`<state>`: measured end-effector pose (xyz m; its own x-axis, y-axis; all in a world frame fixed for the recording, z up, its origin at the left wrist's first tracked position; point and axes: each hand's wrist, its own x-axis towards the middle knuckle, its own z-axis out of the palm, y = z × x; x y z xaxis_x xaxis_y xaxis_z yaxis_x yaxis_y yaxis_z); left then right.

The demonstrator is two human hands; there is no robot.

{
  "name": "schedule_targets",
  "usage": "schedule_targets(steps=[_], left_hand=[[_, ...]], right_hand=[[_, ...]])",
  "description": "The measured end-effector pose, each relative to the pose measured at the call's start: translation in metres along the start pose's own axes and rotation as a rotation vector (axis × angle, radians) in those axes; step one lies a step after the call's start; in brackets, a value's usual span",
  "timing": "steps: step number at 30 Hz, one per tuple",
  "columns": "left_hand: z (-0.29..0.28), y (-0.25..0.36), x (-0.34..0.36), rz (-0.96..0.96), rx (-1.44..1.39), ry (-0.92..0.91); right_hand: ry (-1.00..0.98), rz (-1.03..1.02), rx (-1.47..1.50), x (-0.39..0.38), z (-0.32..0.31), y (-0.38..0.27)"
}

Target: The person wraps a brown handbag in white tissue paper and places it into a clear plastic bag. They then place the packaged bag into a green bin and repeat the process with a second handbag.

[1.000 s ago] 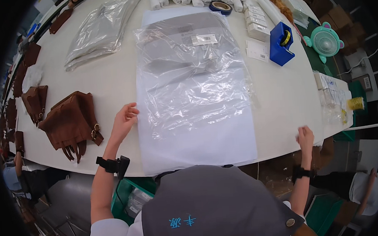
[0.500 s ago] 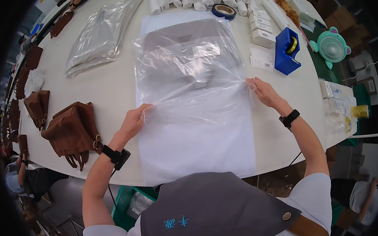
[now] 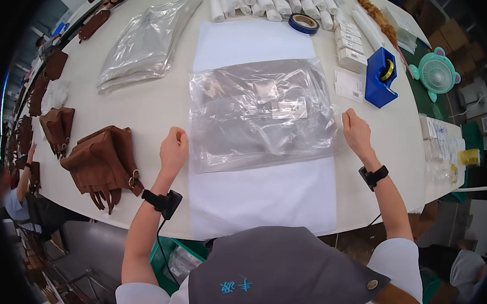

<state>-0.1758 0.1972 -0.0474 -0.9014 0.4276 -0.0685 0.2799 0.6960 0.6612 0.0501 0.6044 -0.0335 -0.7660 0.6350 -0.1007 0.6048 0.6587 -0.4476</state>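
Note:
A clear plastic bag (image 3: 237, 138) with a flat grey piece showing through it lies across a white sheet (image 3: 263, 201) on the table before me. A pale label (image 3: 290, 109) shows under the film. My left hand (image 3: 174, 150) is closed just beside the bag's left edge, fingertips curled in; whatever it may pinch is hidden. At the right edge, my right hand (image 3: 357, 131) is closed too, its fingers at the faint outer rim of the film. Black bands with small boxes sit on both wrists.
Brown leather bags (image 3: 102, 163) stand at the left. Behind them lies a stack of clear plastic bags (image 3: 145, 44). White rolls (image 3: 267, 0), a tape roll (image 3: 303, 23), small white boxes (image 3: 350, 48) and a blue tape dispenser (image 3: 380, 78) line the back and right, near a green fan (image 3: 436, 73).
The bag's far edge has come nearer to me, and more of the white sheet shows behind it. Its film lies flatter. My hands have moved slightly apart, and the view has shifted.

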Motion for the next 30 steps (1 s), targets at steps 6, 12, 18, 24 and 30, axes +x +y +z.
schedule_targets(steps=[6,12,18,24,30], left_hand=[[0.042,0.065,-0.002,0.7,0.623,-0.169],[0.013,0.004,-0.006,0.335,0.606,-0.011],[0.081,0.114,-0.054,1.034,0.482,-0.072],[0.084,0.121,-0.017,1.103,0.544,0.186],[-0.106,0.24,0.001,0.593,0.507,0.181]], right_hand=[[0.255,-0.671,-0.244,-0.006,0.053,-0.045],[-0.061,0.2,0.835,-0.072,0.015,-0.007],[-0.765,0.586,1.715,-0.115,0.085,-0.064],[-0.878,0.21,1.738,-0.145,0.056,-0.108],[-0.89,0.196,1.343,-0.166,0.028,-0.066]])
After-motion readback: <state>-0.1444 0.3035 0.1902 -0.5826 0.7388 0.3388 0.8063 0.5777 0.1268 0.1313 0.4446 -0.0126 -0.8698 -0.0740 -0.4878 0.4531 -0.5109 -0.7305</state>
